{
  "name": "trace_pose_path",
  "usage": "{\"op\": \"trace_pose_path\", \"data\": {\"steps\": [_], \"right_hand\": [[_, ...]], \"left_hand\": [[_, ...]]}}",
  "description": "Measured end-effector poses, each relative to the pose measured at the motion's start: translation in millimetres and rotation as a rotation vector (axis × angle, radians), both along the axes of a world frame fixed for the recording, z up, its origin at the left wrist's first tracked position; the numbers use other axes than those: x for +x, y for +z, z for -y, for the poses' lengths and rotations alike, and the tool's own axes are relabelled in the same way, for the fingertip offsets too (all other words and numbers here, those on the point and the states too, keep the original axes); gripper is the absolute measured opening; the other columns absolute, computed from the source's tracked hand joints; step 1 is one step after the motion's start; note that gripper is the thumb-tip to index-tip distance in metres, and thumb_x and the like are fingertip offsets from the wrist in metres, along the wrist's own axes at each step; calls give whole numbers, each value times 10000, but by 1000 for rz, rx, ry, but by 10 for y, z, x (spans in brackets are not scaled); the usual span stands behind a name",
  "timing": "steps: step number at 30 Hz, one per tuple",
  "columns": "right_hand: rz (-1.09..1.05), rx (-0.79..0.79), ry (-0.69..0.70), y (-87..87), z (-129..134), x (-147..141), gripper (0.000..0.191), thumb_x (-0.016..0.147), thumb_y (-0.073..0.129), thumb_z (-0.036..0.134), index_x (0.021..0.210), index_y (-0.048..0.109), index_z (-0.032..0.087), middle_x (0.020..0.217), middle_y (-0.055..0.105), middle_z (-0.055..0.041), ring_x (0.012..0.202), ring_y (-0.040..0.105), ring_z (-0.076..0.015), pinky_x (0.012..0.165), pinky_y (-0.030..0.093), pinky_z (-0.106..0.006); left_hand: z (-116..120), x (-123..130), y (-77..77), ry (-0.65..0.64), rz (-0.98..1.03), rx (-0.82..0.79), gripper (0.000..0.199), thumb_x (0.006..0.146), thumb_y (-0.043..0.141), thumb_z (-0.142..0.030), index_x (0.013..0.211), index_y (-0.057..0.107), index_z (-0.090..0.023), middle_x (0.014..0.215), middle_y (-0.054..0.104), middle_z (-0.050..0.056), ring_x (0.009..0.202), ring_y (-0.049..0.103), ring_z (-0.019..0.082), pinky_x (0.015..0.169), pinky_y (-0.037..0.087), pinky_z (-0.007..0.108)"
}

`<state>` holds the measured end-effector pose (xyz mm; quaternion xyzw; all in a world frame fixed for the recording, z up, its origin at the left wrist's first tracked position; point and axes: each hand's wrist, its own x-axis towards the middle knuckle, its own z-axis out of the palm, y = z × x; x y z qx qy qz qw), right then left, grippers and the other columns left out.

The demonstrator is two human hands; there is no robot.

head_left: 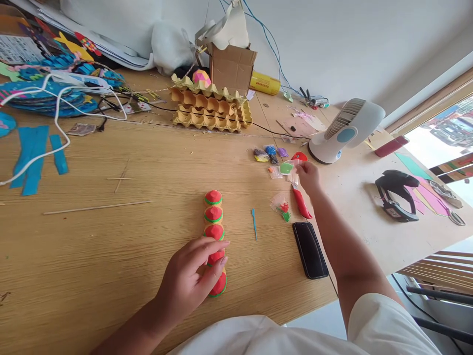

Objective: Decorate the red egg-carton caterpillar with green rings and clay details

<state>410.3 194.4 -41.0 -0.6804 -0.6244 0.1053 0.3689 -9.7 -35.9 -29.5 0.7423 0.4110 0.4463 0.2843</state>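
The left hand (192,271) is over the lower part of a row of five red domes with green bands on a tan, bumpy base (214,231), which runs lengthwise on the wooden tabletop (111,266) in front of the person. Its fingers are loosely curved, with a small gap between thumb and index; whether they press on the row cannot be told.

The right hand (309,176) reaches farther out, its fingers closed in a pinch at the edge of a small clear plastic bag with a bright green lump inside (286,168). Just beyond the bag lie small packets of blue, purple and dark material (271,152) and a red object (299,156).

Nearer the person, a red-handled tool (302,202) lies between the bag and a black smartphone (310,250). To the left of the tool is an opened clear bag with red and green bits (281,207), and a thin blue plastic stick (254,224) lies between that bag and the row.
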Motion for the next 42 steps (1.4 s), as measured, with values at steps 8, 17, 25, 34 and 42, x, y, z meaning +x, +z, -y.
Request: {"op": "trace_pose_path", "data": {"steps": [8, 17, 25, 34, 42], "right_hand": [[-84, -31, -29, 3, 124, -108, 210, 854, 586, 402, 756, 597, 216, 641, 553, 14, 617, 488, -152, 618, 391, -287], [1, -213, 153, 25, 323, -466, 227, 871, 597, 403, 801, 664, 197, 709, 675, -15, 639, 550, -154, 632, 445, -279], [295, -274, 76, 44, 403, -379, 279, 923, 569, 384, 868, 748, 177, 749, 723, -52, 700, 616, -205, 672, 455, -319], [637, -257, 82, 270, 127, -426, 348, 976, 604, 332, 1255, 760, 194, 1249, 731, -156, 1213, 618, -345, 1033, 471, -455], [778, -457, 165, 268, -167, -625, 481, 930, 703, 528, 1285, 733, 205, 1274, 746, -159, 1172, 673, -349, 934, 528, -417]], "left_hand": [[-6, -23, 43, -1, 33, -10, 310, 960, 652, -116, 1224, 700, -271, 1033, 755, 13, 836, 677, 124, 753, 571, 230], [-7, -16, 6, 10, 22, 8, 311, 950, 667, -107, 1215, 700, -267, 1034, 750, 5, 847, 687, 121, 775, 574, 230], [-13, -3, -9, 17, 7, 19, 278, 957, 671, -126, 1200, 706, -254, 1038, 757, 10, 869, 698, 125, 794, 579, 231], [-23, -9, -18, 12, 5, 23, 308, 962, 667, -124, 1232, 692, -270, 1057, 752, 1, 847, 678, 113, 775, 567, 213], [-23, 0, -14, 9, 4, 26, 274, 968, 660, -132, 1207, 698, -261, 1017, 741, 0, 842, 673, 114, 792, 568, 216]]}}
